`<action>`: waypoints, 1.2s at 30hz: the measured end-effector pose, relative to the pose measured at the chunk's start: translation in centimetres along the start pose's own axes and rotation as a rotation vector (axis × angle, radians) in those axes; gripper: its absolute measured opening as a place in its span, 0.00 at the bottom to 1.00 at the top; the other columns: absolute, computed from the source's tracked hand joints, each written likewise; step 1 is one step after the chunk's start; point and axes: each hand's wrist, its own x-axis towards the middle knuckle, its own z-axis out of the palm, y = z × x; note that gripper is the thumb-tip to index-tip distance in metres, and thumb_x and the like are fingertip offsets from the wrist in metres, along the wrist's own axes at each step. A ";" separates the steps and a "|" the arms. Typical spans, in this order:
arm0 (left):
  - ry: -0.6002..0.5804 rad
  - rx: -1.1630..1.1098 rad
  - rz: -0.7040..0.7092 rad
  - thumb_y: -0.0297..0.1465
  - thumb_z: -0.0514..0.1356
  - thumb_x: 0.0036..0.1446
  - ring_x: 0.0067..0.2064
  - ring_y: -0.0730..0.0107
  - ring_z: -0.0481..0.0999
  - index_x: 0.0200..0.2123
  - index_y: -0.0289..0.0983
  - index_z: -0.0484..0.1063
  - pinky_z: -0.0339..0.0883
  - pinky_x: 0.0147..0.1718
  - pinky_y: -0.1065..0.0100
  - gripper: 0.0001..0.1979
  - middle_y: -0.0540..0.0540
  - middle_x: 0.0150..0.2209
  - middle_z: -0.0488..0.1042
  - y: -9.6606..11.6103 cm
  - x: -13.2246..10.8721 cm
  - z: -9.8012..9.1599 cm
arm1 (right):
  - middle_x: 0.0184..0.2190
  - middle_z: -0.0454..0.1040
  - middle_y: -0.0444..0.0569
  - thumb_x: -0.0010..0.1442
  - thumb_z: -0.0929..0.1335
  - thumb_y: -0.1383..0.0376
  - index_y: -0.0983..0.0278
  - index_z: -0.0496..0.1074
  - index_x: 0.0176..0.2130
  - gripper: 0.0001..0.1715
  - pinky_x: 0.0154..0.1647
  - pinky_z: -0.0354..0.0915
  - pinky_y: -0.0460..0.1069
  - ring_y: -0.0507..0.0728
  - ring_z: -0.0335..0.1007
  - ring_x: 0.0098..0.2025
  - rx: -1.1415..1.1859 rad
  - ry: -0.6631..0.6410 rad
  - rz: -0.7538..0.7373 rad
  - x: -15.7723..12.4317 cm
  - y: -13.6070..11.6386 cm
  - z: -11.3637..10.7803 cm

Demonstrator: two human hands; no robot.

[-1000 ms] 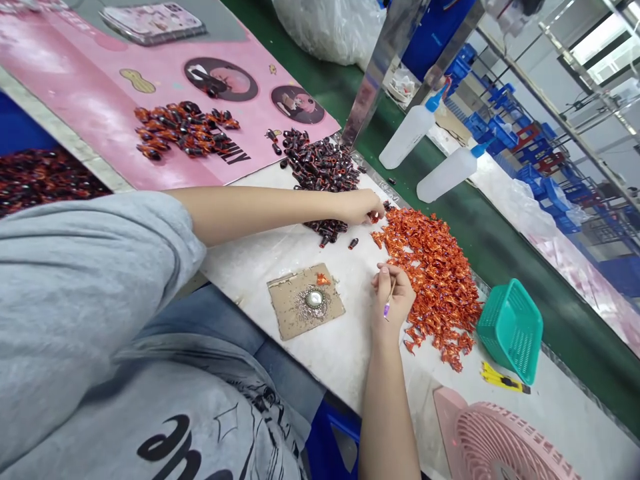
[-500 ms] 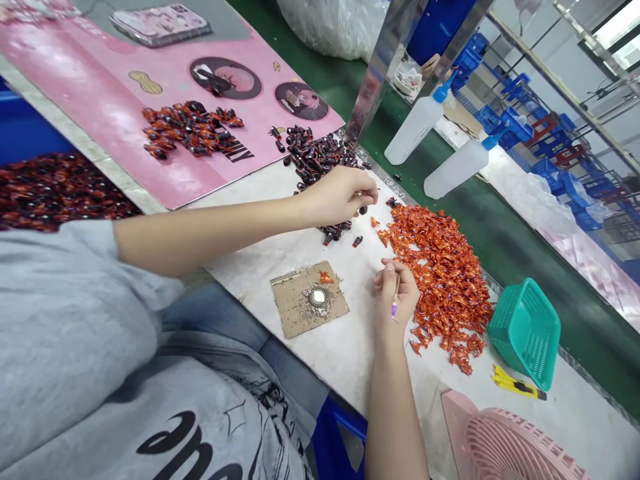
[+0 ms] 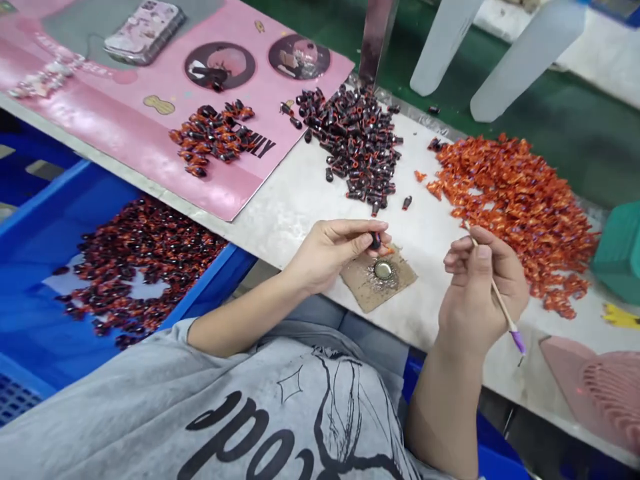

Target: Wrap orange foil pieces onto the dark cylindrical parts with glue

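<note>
My left hand [image 3: 325, 257] pinches a small dark bottle-shaped piece [image 3: 375, 241] between thumb and fingers, just above the far side of a cardboard square [image 3: 361, 288]. A bit of orange shows right below those fingertips; whether it touches the dark piece I cannot tell. On the cardboard sits a round, shallow metal cap [image 3: 383, 269], with glossy splatter around it. To the right, my right hand [image 3: 483, 290] is closed around a thin wooden stick [image 3: 501, 303] with a purple end and a fine tip that points back toward me. Its other end points at the orange pile.
Dark pieces [image 3: 355, 137] and orange pieces [image 3: 510, 193] lie in heaps beyond my hands. Joined orange-and-dark pieces [image 3: 213, 137] lie on a pink mat [image 3: 220, 200]; more fill a blue bin [image 3: 200, 287] at left. A green basket [image 3: 617, 253] and pink fan [image 3: 605, 387] stand at right.
My left hand has drawn back from the edge of the dark heap to above the cardboard, a dark piece now visible in its fingers. The right hand keeps the stick. The view has shifted.
</note>
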 end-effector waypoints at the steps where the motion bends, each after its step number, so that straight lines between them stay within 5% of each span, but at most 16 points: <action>1: -0.011 0.005 -0.013 0.38 0.77 0.44 0.33 0.73 0.81 0.37 0.42 0.85 0.77 0.39 0.68 0.15 0.47 0.36 0.84 0.0 -0.3 -0.2 | 0.28 0.77 0.43 0.59 0.74 0.56 0.61 0.80 0.39 0.12 0.26 0.63 0.45 0.48 0.69 0.26 -0.011 -0.004 0.018 -0.9 0.1 0.3; 9: 0.009 0.045 -0.004 0.40 0.78 0.40 0.36 0.71 0.82 0.34 0.43 0.83 0.78 0.43 0.65 0.17 0.51 0.35 0.84 -0.8 -1.6 -2.1 | 0.21 0.71 0.42 0.68 0.65 0.49 0.63 0.76 0.28 0.26 0.25 0.60 0.46 0.49 0.66 0.24 -0.314 -0.177 -0.080 -4.7 1.8 0.8; 16: -0.063 0.128 -0.008 0.44 0.77 0.42 0.37 0.68 0.83 0.36 0.42 0.80 0.78 0.44 0.63 0.20 0.51 0.37 0.83 -1.0 -1.8 -2.4 | 0.25 0.71 0.44 0.70 0.62 0.58 0.62 0.72 0.28 0.21 0.32 0.62 0.49 0.51 0.67 0.29 -0.609 -0.320 -0.264 -5.2 2.8 0.6; 26: -0.097 0.112 -0.040 0.41 0.77 0.43 0.34 0.64 0.85 0.33 0.37 0.81 0.80 0.35 0.66 0.17 0.47 0.34 0.83 -0.9 -1.9 -1.9 | 0.17 0.66 0.38 0.61 0.71 0.47 0.63 0.74 0.27 0.23 0.20 0.55 0.45 0.47 0.61 0.19 -0.061 0.022 0.111 -5.0 2.3 1.2; 36: -0.099 0.089 -0.081 0.41 0.78 0.41 0.33 0.66 0.85 0.33 0.36 0.82 0.81 0.37 0.66 0.18 0.46 0.36 0.84 -0.8 -1.8 -2.0 | 0.21 0.71 0.41 0.63 0.70 0.50 0.61 0.77 0.29 0.19 0.20 0.60 0.46 0.48 0.65 0.21 -0.007 -0.093 -0.024 -6.0 0.8 2.9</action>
